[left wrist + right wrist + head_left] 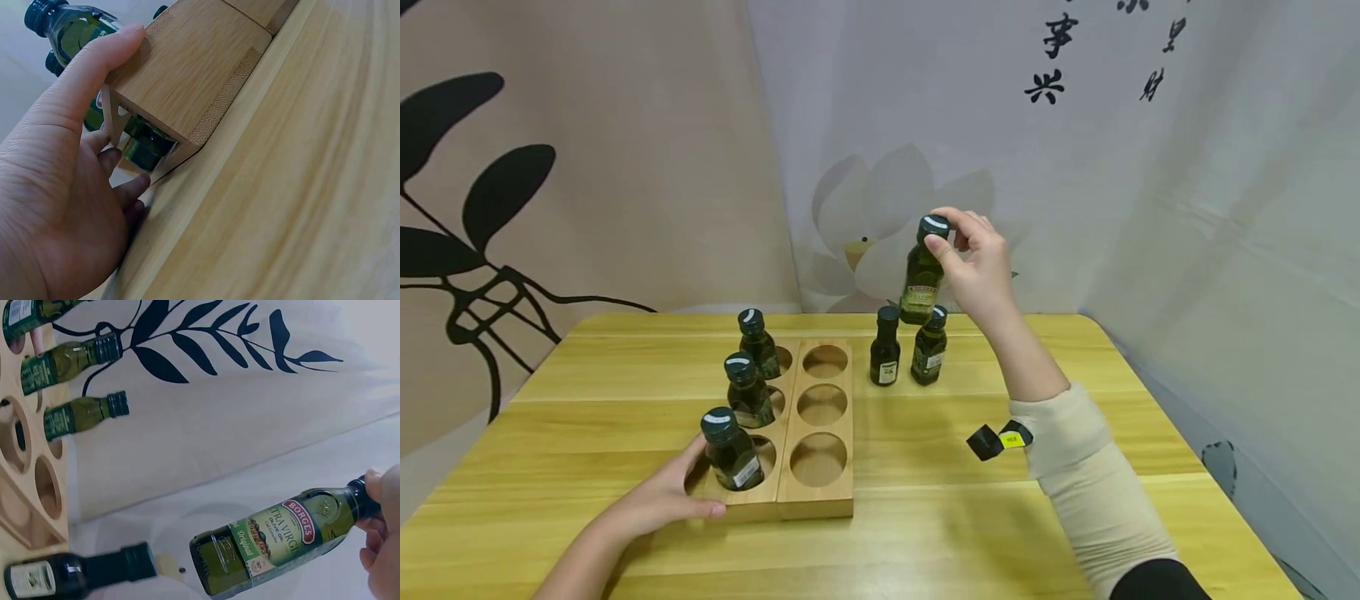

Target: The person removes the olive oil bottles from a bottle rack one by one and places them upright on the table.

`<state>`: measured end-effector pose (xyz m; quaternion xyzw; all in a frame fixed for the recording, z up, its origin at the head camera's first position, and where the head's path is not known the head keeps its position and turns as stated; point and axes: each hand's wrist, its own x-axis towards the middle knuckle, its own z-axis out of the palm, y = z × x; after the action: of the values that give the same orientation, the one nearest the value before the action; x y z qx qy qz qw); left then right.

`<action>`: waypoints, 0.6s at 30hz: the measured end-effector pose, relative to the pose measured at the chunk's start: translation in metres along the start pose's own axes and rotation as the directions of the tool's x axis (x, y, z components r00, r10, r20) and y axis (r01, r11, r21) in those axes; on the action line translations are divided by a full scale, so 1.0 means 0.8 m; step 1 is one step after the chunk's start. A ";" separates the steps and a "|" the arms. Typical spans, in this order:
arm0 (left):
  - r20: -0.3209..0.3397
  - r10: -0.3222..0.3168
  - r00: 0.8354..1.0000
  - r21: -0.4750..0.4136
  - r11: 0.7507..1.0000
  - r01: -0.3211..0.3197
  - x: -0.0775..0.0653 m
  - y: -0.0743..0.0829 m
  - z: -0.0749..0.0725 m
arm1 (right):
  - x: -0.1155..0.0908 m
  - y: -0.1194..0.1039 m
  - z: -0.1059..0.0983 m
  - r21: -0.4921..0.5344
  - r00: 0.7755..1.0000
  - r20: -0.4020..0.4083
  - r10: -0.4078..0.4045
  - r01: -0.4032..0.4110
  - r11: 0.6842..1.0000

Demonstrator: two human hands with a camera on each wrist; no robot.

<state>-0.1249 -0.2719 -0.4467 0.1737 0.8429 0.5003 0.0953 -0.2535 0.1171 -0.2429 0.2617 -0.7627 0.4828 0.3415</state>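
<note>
My right hand (977, 267) pinches an olive oil bottle (921, 292) by its dark cap, holding it in the air above the back of the table. The right wrist view shows its green label and red brand patch. Below it stand a slim dark bottle (886, 350) and another olive oil bottle (929, 350). My left hand (658, 500) grips the near left corner of a wooden bottle rack (815, 507), thumb at the front face and fingers at the side. In the rack's left row sit a near bottle (730, 450), a middle bottle (748, 396) and a far bottle (758, 346).
The rack's right row has three round holes with no bottle in them. Under everything lies a wooden table (940, 517). Behind its far edge hangs a pale cloth backdrop (662, 167) with dark leaves and writing. A black wrist device (992, 442) sits by the right sleeve.
</note>
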 end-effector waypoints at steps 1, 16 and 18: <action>0.000 -0.004 1.000 -0.004 1.000 0.004 0.000 0.000 -0.001 | 0.001 0.001 -0.004 -0.008 1.000 -0.002 0.000 0.000 1.000; 0.002 -0.001 1.000 0.003 1.000 0.001 0.000 0.000 0.000 | -0.004 0.033 -0.065 -0.132 0.998 -0.022 0.061 -0.064 0.989; 0.003 -0.009 1.000 0.002 1.000 0.009 0.000 0.000 0.000 | -0.007 0.038 -0.072 -0.147 0.997 -0.021 0.072 -0.074 0.986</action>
<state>-0.1246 -0.2721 -0.4463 0.1709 0.8439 0.4989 0.0985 -0.2572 0.1820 -0.2469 0.2037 -0.8028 0.4393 0.3479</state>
